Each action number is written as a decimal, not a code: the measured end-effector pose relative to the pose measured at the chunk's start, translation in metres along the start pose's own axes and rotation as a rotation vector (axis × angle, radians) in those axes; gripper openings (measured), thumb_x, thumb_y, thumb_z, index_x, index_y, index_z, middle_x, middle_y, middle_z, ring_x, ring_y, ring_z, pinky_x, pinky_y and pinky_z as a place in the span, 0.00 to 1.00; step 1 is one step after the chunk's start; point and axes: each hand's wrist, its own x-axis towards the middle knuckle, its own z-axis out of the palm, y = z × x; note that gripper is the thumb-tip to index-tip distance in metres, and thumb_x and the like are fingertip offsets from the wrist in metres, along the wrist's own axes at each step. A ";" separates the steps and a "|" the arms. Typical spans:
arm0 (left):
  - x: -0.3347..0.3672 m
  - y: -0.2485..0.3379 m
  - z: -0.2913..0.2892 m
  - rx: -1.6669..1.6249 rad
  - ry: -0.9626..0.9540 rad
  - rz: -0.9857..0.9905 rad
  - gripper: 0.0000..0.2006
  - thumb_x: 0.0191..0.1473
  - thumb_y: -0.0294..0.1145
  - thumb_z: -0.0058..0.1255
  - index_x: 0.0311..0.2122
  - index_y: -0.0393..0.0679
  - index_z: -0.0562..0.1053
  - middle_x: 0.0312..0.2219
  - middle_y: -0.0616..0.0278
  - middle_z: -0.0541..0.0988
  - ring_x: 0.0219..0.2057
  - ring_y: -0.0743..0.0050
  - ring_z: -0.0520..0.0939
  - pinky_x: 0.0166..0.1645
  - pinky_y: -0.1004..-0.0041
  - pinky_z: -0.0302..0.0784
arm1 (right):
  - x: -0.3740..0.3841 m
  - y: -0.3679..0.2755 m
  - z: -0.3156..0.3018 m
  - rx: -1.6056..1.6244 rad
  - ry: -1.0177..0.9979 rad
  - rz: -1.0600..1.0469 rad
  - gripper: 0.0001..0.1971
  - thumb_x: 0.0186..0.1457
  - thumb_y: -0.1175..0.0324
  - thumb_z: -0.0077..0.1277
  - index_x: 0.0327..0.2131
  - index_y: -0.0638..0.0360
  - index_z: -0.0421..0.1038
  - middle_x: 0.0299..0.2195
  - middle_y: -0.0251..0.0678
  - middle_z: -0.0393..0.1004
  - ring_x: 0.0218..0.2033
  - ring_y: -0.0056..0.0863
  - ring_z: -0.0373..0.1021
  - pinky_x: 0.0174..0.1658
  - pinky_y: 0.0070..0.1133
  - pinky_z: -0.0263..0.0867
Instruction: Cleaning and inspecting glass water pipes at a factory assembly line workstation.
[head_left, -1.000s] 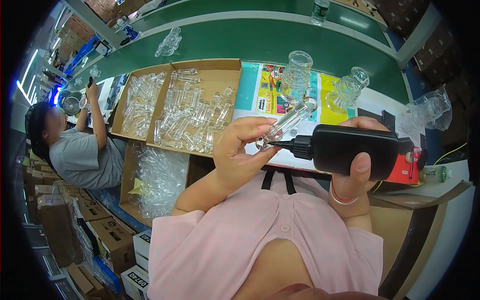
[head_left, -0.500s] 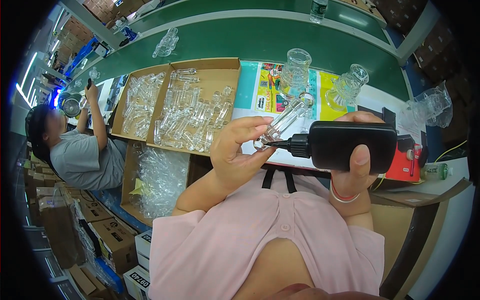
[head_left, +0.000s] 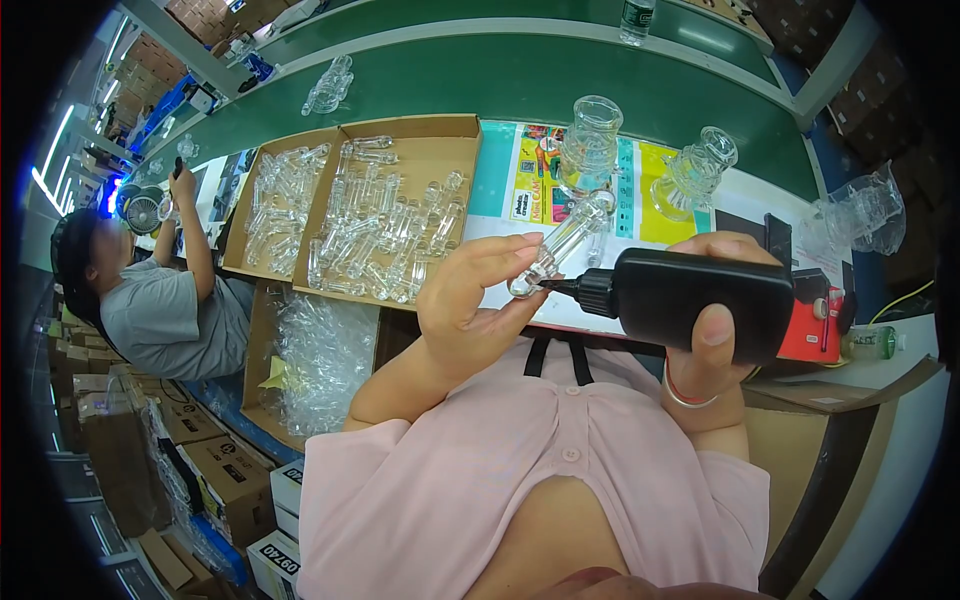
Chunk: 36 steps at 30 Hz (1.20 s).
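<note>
Between the thumb and fingers of my left hand (head_left: pixel 465 300) is a clear glass tube piece (head_left: pixel 572 238), slanting up and to the right, with a rounded knob at its upper end. My right hand (head_left: pixel 705 360) is wrapped round a black squeeze bottle (head_left: pixel 700 300) lying sideways. Its thin pointed nozzle (head_left: pixel 562 287) meets the tube's lower end beside my left fingertips; I cannot tell whether any liquid is coming out. Beyond the tube, a clear glass vessel (head_left: pixel 592 145) stands upright on printed sheets, and a second glass vessel (head_left: pixel 695 175) leans to its right.
Cardboard trays (head_left: pixel 425 128) of similar glass pieces lie to the left, above a box of clear plastic wrap (head_left: pixel 325 360). A bagged glass piece (head_left: pixel 860 215) is at the right, a glass piece (head_left: pixel 330 88) at the far left. A co-worker (head_left: pixel 170 310) sits leftward.
The glass tube's upper end has swung slightly left and its lower end has turned a little. The bottle has tipped slightly, its nozzle still at the tube's lower end.
</note>
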 end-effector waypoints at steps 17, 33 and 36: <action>0.003 0.003 -0.004 0.121 -0.030 -0.031 0.19 0.29 0.15 0.58 0.34 0.36 0.72 0.31 0.54 0.76 0.33 0.62 0.78 0.36 0.74 0.74 | -0.006 -0.016 -0.005 -0.294 -0.323 -0.341 0.23 0.45 0.68 0.55 0.43 0.61 0.57 0.36 0.45 0.69 0.35 0.32 0.70 0.37 0.24 0.67; 0.002 0.020 -0.011 -0.864 -0.157 -0.714 0.21 0.44 0.17 0.51 0.45 0.36 0.61 0.37 0.56 0.72 0.39 0.71 0.76 0.44 0.75 0.73 | -0.017 -0.001 0.003 -0.058 -0.049 -0.555 0.21 0.46 0.63 0.56 0.39 0.63 0.60 0.32 0.50 0.70 0.23 0.32 0.69 0.25 0.21 0.67; 0.000 0.017 -0.011 -0.876 -0.169 -0.697 0.20 0.43 0.17 0.52 0.43 0.37 0.61 0.36 0.56 0.72 0.39 0.71 0.76 0.43 0.75 0.73 | -0.016 -0.002 0.006 -0.070 -0.059 -0.575 0.20 0.46 0.64 0.56 0.39 0.63 0.60 0.32 0.50 0.70 0.23 0.32 0.69 0.24 0.21 0.67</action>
